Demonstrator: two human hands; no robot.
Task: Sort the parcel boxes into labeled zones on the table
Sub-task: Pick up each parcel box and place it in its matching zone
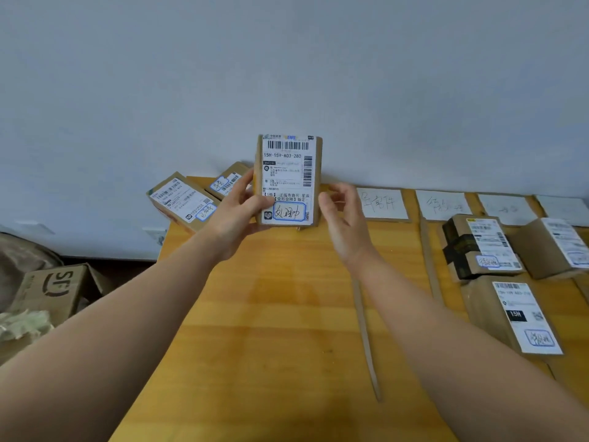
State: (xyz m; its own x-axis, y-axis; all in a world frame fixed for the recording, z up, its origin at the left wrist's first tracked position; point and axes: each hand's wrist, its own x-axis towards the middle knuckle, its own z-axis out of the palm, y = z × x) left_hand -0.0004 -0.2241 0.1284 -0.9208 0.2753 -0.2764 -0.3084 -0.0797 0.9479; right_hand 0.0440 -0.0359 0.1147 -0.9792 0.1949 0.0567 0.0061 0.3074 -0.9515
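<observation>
In the head view I count three sorted parcels [481, 247] lying in the lanes at about four o'clock from frame centre, below the handwritten zone sheets [382, 204] that run along the far edge of the table [287, 314] toward three o'clock. Cardboard strips [366, 339] mark off the lanes. The lane under the nearest sheet holds nothing that I can see. Two waiting parcels [183, 200] sit stacked at the far left corner, at about ten o'clock. With one more in hand, I judge the sort roughly half done, though the frame cuts off the table's right end. The held parcel box [288, 180] stands upright in the air just above frame centre, clear of the tabletop, with its shipping label facing me. My left hand [236, 215] grips it from its eight o'clock side, fingers curled round the left edge and the thumb pressed on the label's lower left corner. My right hand [342, 218] hovers just beside the box's right edge at its four o'clock, fingers loosely bent and spread, holding nothing, with a narrow gap showing between fingertips and cardboard. I cannot read the blue-framed handwriting well enough to match it to a sheet. On the floor at eight o'clock is an SF carton [54, 288].
</observation>
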